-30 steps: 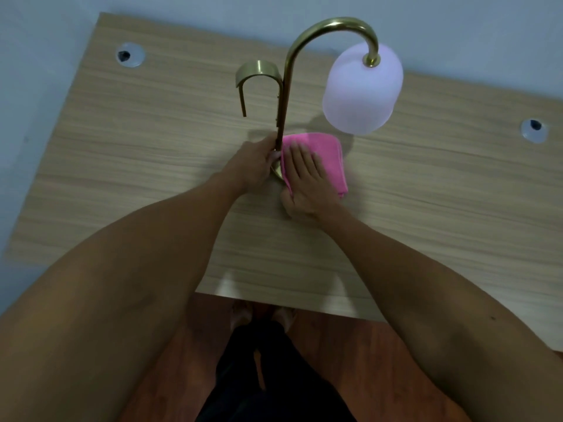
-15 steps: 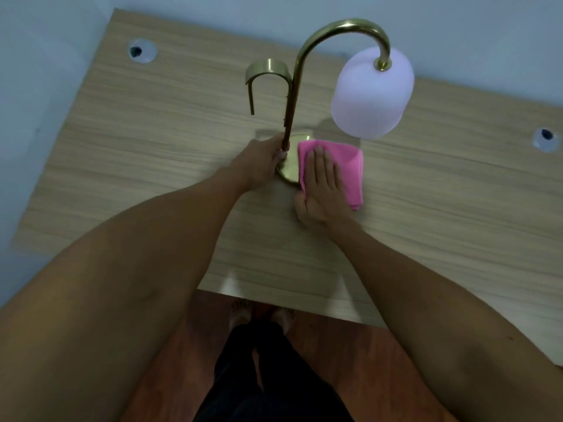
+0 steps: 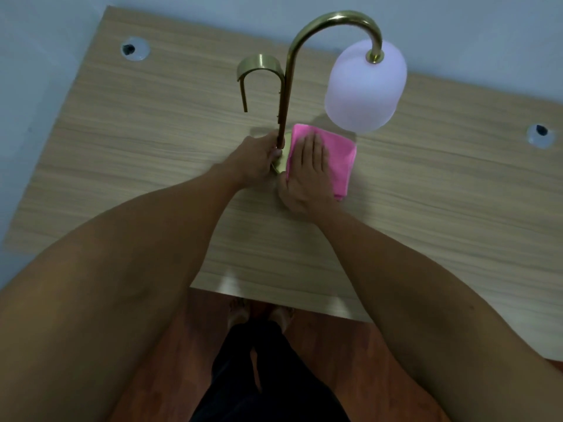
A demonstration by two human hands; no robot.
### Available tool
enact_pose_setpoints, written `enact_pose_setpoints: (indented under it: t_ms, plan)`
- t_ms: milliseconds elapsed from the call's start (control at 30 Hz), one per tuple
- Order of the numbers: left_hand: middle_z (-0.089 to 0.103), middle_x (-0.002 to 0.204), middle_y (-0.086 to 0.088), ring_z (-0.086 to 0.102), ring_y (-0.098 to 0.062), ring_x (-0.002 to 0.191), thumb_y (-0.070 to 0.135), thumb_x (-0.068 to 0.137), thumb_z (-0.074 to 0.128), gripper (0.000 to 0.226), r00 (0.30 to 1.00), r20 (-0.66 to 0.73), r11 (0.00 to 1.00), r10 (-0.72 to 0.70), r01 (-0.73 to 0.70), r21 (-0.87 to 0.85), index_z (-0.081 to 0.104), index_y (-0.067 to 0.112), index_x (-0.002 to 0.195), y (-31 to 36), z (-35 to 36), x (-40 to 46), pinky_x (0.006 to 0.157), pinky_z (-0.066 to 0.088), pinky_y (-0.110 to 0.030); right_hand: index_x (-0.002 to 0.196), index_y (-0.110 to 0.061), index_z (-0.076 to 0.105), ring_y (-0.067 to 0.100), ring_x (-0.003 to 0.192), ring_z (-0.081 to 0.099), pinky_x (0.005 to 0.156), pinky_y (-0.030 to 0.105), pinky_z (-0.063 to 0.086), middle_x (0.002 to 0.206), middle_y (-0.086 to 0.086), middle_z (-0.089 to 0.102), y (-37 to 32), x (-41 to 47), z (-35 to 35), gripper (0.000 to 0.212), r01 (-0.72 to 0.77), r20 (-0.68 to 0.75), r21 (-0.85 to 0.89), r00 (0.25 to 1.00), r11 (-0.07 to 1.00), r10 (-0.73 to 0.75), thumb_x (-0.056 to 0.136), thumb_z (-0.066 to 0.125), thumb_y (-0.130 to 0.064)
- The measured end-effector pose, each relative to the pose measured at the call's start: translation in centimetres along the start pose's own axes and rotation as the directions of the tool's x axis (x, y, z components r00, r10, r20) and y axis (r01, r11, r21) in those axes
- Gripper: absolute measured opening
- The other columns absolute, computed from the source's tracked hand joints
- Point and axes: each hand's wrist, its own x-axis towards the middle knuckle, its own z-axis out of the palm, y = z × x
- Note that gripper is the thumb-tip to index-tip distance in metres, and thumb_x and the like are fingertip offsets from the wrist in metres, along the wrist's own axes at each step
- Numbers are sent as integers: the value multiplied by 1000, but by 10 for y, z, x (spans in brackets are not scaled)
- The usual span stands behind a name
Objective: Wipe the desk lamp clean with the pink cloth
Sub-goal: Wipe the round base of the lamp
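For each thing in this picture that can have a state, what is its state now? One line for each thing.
desk lamp: upright on the desk, not lit as far as I can tell.
lamp shade: hangs from the curved arm, above the desk.
pink cloth: folded, flat over the lamp base.
left hand: holds the stem near the base.
right hand: flat, presses on the cloth.
desk: bears the lamp.

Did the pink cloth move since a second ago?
Yes, slightly: the pink cloth slid right, away from the lamp's brass pole, under the right hand.
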Motion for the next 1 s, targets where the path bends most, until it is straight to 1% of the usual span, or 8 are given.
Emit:
enact_pose_setpoints:
  t_ms: [100, 167, 233, 367, 500, 567, 733, 1000]
  plan:
    - [71, 112, -14, 67, -21, 101, 18, 106, 48, 32, 1000, 10, 1000, 21, -21, 0, 56, 18, 137, 1, 0, -1, 86, 46, -28, 162, 8, 5, 43, 161, 3, 130, 58, 8, 171, 32, 3, 8, -9, 13, 85, 168, 15, -31, 986, 985, -168, 97, 20, -45]
    - [71, 112, -14, 68, -24, 103, 20, 106, 48, 28, 1000, 25, 1000, 13, -13, 0, 57, 19, 132, 0, 0, 0, 86, 48, -30, 161, 8, 10, 44, 160, 9, 128, 62, 15, 170, 32, 9, 24, -23, 18, 84, 237, 19, -44, 971, 970, -237, 95, 22, -42]
    - [70, 110, -14, 68, -27, 103, 22, 105, 49, 22, 1000, 24, 1000, -5, 5, 7, 58, 19, 125, -2, 0, 0, 88, 52, -36, 161, 8, 9, 44, 160, 9, 130, 60, 12, 170, 33, 8, 28, -29, 14, 86, 186, 7, -35, 983, 982, -186, 93, 21, -41]
    - [69, 110, -14, 67, -28, 102, 23, 105, 48, 22, 999, 39, 1000, -15, 15, 0, 58, 17, 124, -1, -1, 0, 94, 54, -41, 161, 10, 3, 45, 160, 2, 131, 54, 2, 169, 35, 1, 6, -30, 14, 89, 89, 22, -29, 996, 996, -88, 93, 18, -44]
    - [70, 110, -12, 68, -26, 102, 22, 106, 48, 23, 998, 55, 1000, -4, 5, -14, 60, 17, 124, -1, -4, 1, 88, 51, -34, 161, 9, 11, 49, 158, 13, 129, 60, 13, 167, 37, 12, 7, -35, 23, 89, 210, -2, -130, 977, 969, -212, 97, 47, -41]
    - [70, 111, -11, 67, -23, 102, 20, 106, 48, 22, 998, 61, 1000, 11, -10, -12, 60, 16, 124, 0, -5, 1, 86, 46, -29, 161, 8, 13, 50, 157, 17, 128, 62, 18, 167, 37, 15, 11, -36, 22, 93, 245, -19, -173, 967, 954, -252, 95, 55, -42]
    - [69, 113, -11, 63, -20, 102, 19, 106, 48, 23, 997, 72, 999, 32, -33, 13, 59, 15, 125, 2, -7, 2, 87, 42, -28, 164, 1, 14, 47, 159, 13, 127, 61, 19, 170, 32, 13, 18, -32, 18, 89, 295, 4, -199, 954, 934, -301, 96, 44, -48]
    - [70, 109, -13, 67, -26, 103, 20, 106, 48, 21, 994, 91, 997, 59, -64, 54, 59, 13, 122, 1, -9, 3, 85, 45, -30, 167, -9, 12, 42, 161, 6, 131, 57, 8, 173, 26, 7, 16, -30, 17, 84, 275, 34, -155, 961, 949, -273, 99, 48, -43]
